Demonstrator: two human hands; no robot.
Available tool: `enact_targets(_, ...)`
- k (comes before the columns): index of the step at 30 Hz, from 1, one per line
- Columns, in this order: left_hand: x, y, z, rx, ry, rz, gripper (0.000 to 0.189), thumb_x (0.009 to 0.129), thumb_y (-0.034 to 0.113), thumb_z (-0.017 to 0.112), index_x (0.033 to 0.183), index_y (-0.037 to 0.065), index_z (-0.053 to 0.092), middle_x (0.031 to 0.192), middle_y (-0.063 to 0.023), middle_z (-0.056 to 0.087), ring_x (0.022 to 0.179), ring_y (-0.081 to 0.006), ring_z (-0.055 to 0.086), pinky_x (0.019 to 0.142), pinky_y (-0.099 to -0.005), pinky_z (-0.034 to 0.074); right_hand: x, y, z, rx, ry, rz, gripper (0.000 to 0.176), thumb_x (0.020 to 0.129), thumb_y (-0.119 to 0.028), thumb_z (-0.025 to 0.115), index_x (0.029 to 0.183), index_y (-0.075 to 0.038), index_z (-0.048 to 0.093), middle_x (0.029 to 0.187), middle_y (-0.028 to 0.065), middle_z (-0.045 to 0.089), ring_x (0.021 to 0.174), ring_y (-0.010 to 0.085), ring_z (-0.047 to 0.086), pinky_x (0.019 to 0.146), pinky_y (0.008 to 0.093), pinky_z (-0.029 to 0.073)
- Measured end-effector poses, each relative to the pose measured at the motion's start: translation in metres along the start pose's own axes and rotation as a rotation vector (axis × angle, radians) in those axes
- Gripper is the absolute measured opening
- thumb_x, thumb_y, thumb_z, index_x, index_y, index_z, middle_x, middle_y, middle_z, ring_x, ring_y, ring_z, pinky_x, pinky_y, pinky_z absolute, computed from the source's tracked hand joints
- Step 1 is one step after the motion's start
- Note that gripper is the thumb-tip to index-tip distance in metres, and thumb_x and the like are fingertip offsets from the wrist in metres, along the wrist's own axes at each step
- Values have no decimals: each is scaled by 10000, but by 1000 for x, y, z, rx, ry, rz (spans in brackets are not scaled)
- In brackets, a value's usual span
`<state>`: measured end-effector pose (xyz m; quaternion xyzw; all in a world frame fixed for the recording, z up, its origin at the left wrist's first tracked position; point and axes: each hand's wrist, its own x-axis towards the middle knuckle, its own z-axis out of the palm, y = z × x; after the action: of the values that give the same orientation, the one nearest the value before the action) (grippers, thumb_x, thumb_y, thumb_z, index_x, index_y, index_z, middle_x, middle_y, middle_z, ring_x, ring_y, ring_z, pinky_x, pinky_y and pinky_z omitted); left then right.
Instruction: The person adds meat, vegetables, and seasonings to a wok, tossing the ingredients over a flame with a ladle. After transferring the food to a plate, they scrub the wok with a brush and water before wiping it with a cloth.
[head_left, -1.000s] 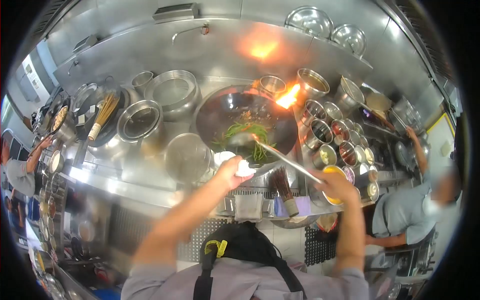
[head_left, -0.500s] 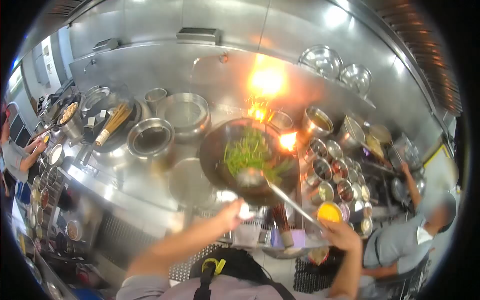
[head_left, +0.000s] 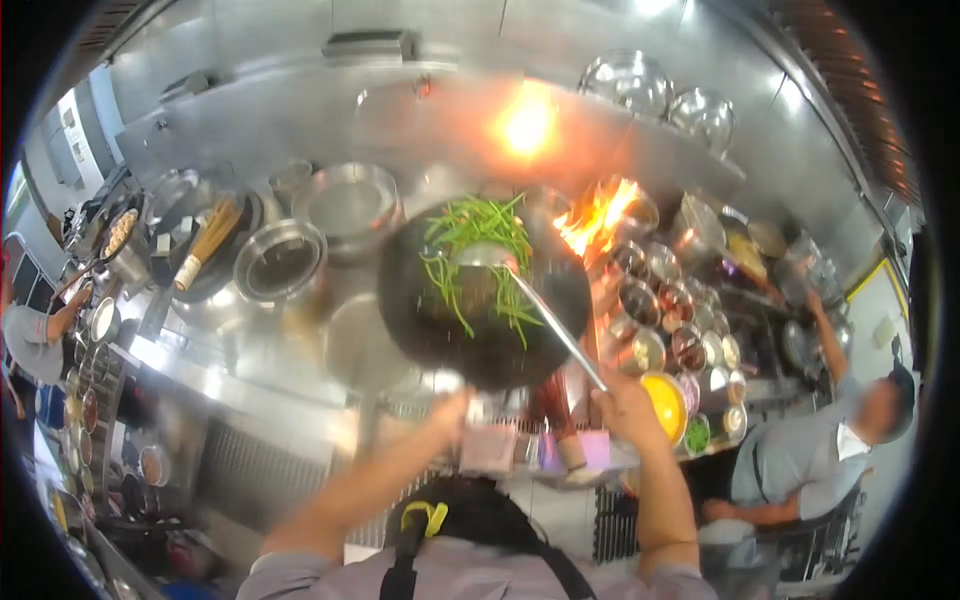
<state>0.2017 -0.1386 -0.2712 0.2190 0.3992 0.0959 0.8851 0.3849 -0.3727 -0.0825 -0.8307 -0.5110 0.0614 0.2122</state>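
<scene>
1. Shows at far left a co-worker (head_left: pixel 35 338), cut off by the dark rim of the frame, with small containers below too blurred to identify
2. Shows at upper left a pale-handled brush (head_left: pixel 208 243) lying across a dark pan, and right of it a metal pot (head_left: pixel 280 262), contents hard to make out
3. Reaches from lower left to the wok's near edge with the left hand (head_left: pixel 452 412), smeared by motion; cannot tell how far open, nor whether closed on anything
4. Shows at centre the wok (head_left: pixel 480 350), with long green vegetables (head_left: pixel 480 222) spread toward its far side; cannot tell which strands touch the metal
5. Holds the ladle (head_left: pixel 560 332) slantwise over the wok, bowl among the vegetables, handle end hidden in the right hand (head_left: pixel 628 408), fingers curled closed around it
6. Shows flames (head_left: pixel 597 215) right of the wok, partly hiding a container behind
7. Shows beside the right hand a yellow-filled bowl (head_left: pixel 665 405), partly covered
8. Shows at lower right another person (head_left: pixel 805 455) in grey, lower body hard to make out
</scene>
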Motion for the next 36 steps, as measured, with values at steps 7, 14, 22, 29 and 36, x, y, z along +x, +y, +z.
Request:
enact_targets(7, -101, 51, 52, -111, -137, 73, 104, 920, 130, 536, 955, 40, 575, 879, -114, 632, 826, -301, 641, 798, -513, 552, -71, -29, -139, 99, -504, 330, 444, 835, -132, 666, 1264, -47, 592, 886, 189, 680, 807, 320, 665, 763, 373, 518)
enact_targets(14, -26, 25, 50, -12, 22, 150, 127, 898, 76, 523, 1002, 8, 551, 962, -145, 615, 883, -309, 637, 783, -510, 567, 46, 23, 4, -270, -147, 59, 490, 850, -135, 580, 1328, -51, 510, 987, 230, 634, 879, 407, 608, 769, 480, 498)
enact_targets(22, -44, 53, 57, -59, -44, 208, 95, 882, 80, 503, 950, 22, 535, 853, -156, 613, 769, -316, 653, 688, -494, 574, -78, -47, -100, 25, -296, 34, 633, 780, 10, 600, 1393, -85, 475, 821, 224, 571, 780, 413, 586, 751, 438, 471)
enact_targets(29, 3, 59, 60, 65, 0, -8, 231, 810, 237, 614, 974, 79, 573, 918, -113, 617, 906, -318, 627, 791, -530, 525, 2, 8, 14, 183, -53, 298, 611, 811, -28, 648, 1397, -91, 484, 749, 133, 572, 609, 184, 528, 608, 324, 462)
enact_targets(36, 18, 60, 56, -11, -88, 60, 116, 815, 161, 602, 904, 94, 569, 917, -102, 603, 890, -283, 590, 824, -520, 514, 76, -48, 110, 891, 31, 539, 657, 883, -63, 563, 1495, -108, 328, 649, 9, 537, 504, 77, 477, 444, 266, 410)
